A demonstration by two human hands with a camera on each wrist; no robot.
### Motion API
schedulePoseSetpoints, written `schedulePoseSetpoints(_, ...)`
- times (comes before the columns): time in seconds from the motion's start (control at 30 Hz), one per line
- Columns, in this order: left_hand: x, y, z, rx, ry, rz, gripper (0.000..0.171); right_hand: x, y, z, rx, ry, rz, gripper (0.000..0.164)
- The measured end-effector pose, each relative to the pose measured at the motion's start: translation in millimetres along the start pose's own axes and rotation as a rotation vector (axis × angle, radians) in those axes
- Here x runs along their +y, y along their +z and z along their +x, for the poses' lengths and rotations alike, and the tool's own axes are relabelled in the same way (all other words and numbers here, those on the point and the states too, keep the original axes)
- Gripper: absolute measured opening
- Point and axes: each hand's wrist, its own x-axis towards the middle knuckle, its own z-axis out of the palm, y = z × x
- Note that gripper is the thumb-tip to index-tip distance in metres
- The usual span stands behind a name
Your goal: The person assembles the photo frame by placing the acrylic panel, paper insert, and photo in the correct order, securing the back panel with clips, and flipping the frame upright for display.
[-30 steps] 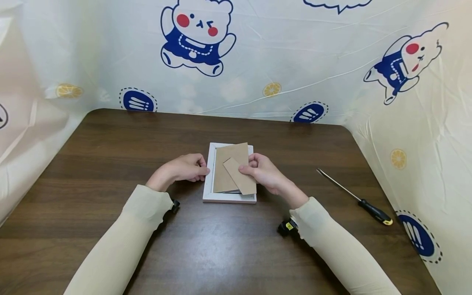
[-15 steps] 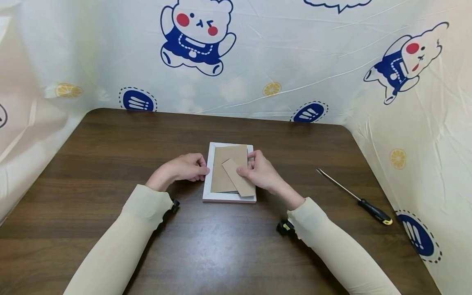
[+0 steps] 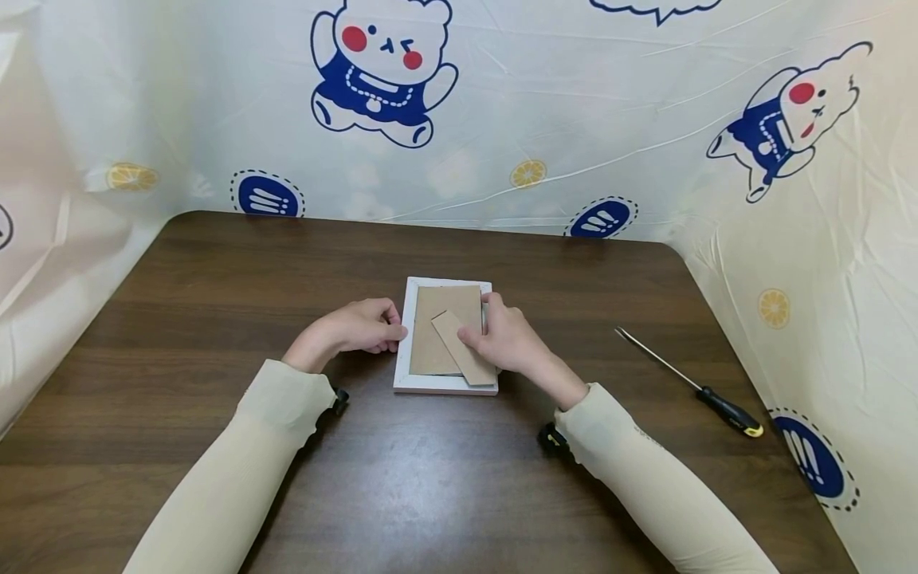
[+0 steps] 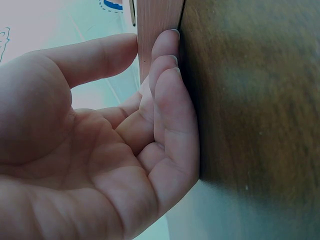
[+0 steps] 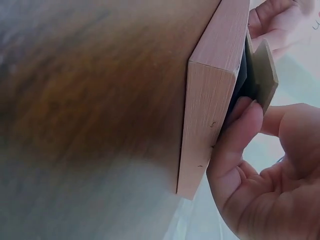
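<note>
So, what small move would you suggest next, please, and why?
Perhaps have the right hand lower the right side of the brown board into the white frame: the right wrist view appears to show that side raised, with a fingertip beneath it, while the left hand holds the frame's left edge.

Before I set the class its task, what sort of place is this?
Probably a screened-off tabletop workspace, though the wider room is hidden. Pale sheeting printed with cartoon figures rises behind and beside a dark wood-grain table, and a screwdriver lies on it to the right of a white frame.
</note>
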Motion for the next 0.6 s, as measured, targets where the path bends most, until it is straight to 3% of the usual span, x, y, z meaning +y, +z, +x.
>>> schedulePoseSetpoints(0.33,1.3,-0.1,-1.3,0.002,0.000,0.008,0.021,-5.2,-0.9,-2.4,-0.056,0.048,-0.007,0.078)
schedulePoseSetpoints(0.6,1.2,-0.6,-1.5,-0.001,0.002,0.008,0.021,-5.1,-0.3,-0.4,-0.069,0.033,-0.072,0.069)
